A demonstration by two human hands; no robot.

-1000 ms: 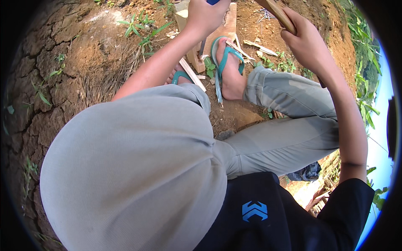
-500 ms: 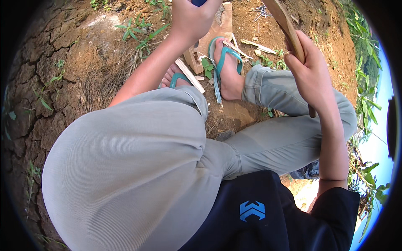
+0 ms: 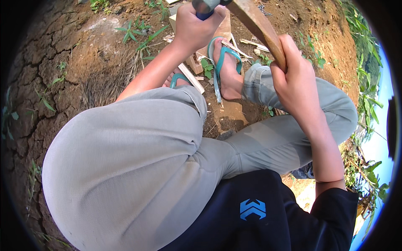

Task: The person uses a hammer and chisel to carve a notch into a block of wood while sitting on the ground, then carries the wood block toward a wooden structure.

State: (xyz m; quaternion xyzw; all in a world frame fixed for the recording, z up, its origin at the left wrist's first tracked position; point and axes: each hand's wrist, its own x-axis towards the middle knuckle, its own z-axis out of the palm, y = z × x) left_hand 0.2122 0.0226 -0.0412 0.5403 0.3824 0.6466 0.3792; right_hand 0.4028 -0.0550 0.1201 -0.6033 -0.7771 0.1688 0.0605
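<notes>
At the top of the view, my left hand (image 3: 194, 27) is closed round a blue-handled tool (image 3: 204, 16), held above pale wood. Its lower end is hidden by my hand, so its kind is unclear. My right hand (image 3: 295, 79) grips the wooden handle of a hammer (image 3: 261, 31). The grey metal hammer head (image 3: 204, 5) lies over the top of the blue handle; whether they touch I cannot tell. Below my left hand, a wooden board (image 3: 225, 29) rests on the ground by my feet, partly covered.
My feet wear teal-strapped sandals (image 3: 220, 62). A pale wood strip (image 3: 191, 78) leans by the left foot, and split slivers (image 3: 254, 44) lie to the right. Nails (image 3: 263, 10) are on the soil beyond. Cracked earth (image 3: 37, 104) spreads left; green plants (image 3: 368, 54) grow right.
The hammer has swung down and left, bringing its head into view over the blue handle. My right hand moved left and slightly lower; my left hand shifted slightly down and right.
</notes>
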